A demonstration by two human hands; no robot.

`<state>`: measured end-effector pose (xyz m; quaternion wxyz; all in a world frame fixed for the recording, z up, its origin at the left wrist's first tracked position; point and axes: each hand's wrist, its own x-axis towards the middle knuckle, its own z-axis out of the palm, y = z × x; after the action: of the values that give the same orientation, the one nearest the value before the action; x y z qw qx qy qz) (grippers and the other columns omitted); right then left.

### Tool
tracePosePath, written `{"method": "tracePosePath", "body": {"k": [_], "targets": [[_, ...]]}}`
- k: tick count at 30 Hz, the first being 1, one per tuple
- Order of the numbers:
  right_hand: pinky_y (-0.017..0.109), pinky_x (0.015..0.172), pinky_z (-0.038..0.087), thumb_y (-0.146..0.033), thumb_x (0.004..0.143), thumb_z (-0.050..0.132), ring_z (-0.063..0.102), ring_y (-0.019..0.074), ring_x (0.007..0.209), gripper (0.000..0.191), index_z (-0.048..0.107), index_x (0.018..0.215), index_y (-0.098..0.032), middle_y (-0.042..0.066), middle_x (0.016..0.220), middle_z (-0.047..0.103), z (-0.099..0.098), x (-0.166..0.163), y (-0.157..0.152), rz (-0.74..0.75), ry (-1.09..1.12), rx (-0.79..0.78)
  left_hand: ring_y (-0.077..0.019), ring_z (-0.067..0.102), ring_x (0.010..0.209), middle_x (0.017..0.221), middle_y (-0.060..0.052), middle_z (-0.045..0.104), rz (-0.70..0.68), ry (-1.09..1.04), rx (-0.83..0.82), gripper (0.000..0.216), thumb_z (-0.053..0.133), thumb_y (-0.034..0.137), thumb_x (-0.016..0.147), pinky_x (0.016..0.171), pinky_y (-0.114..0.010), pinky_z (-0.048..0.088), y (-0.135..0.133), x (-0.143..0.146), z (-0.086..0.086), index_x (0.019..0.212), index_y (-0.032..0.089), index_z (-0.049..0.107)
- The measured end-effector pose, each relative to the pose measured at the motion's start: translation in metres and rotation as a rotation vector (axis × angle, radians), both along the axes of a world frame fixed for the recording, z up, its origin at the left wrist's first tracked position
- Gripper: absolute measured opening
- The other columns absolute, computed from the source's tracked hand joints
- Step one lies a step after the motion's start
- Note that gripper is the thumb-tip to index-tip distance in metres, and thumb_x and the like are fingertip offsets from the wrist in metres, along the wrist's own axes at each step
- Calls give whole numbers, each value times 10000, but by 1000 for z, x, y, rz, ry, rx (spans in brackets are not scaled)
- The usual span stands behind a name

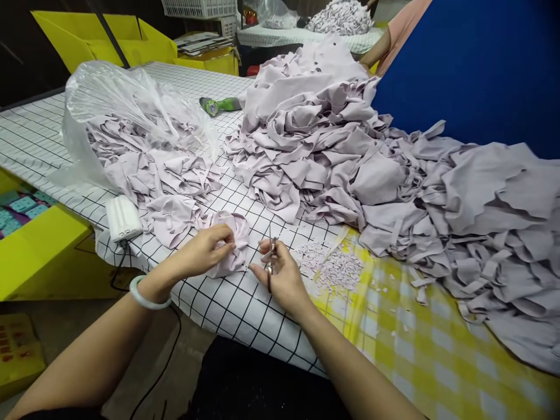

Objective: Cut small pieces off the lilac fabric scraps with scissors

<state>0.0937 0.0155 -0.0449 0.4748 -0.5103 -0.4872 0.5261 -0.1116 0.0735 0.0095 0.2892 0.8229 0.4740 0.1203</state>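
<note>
My left hand, with a pale bangle at its wrist, is curled against a crumpled lilac fabric piece near the table's front edge. Its fingers are closed on the cloth, though the exact grip is partly hidden. In my right hand is a small pair of scissors, the blades pointing up and away from me. The hands are a short way apart. Right of the scissors lies a scatter of tiny fabric snippets.
A large heap of lilac fabric pieces fills the middle and right. At left are a clear plastic bag of similar pieces and a white power bank with a cable. A green-handled tool lies behind. A person's arm shows beyond the blue panel.
</note>
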Motion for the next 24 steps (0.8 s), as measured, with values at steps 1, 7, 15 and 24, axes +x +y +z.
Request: {"method": "tracePosePath", "body": {"k": [1,7,15,24], "targets": [[352,889,532,-309,690,788,624,195,996,447,530,1052,-261,51,1193,618,-2,-9,1,0,39,30,-189,598,797,856,-52,637,34,-56,-36,204,411,302,976,737,-323,490,-3,3,3,907,188,566],[362,883,523,-284,737,719,605,190,949,314,501,960,-246,29,1039,597,-7,-35,7,-73,91,71,-232,577,807,811,-67,597,138,38,95,37,579,190,796,770,-381,472,9,-2,-12,774,183,550],[370,869,515,-319,755,734,607,197,944,317,522,979,-245,33,1003,608,-8,-17,0,-138,107,49,-159,493,679,739,-10,542,194,-70,150,117,488,239,910,638,-295,392,-5,-7,10,809,193,524],[296,767,499,-240,745,661,589,173,836,220,516,910,-240,4,940,613,12,-61,0,-31,107,80,-83,243,501,613,34,348,414,-893,-774,152,588,314,801,449,-225,210,-47,-17,49,776,190,502]]}}
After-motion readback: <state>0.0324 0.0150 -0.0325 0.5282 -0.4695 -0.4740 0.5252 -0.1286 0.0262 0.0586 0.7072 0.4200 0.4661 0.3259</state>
